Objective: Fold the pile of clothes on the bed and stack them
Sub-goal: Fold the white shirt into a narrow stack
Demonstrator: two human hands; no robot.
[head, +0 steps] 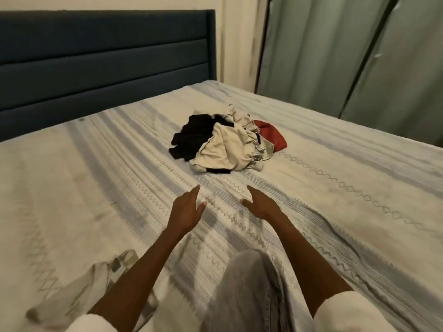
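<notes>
Reaching forward over the bed (335, 188), the left hand (185, 209) and right hand (260, 203) hover side by side, fingers straight and holding nothing. Bare striped cover lies between them and the pile of clothes (227, 142) mid-bed, well apart from every mattress edge. A blue headboard (103, 63) bounds the far-left side; green curtains (359, 56) hang past the right edge. A crumpled garment (100, 281) lies near the left forearm.

Striped bed (335, 188) with crumpled clothes pile (227, 142) mid-mattress, pale patterned garment (100, 279) near corner
</notes>
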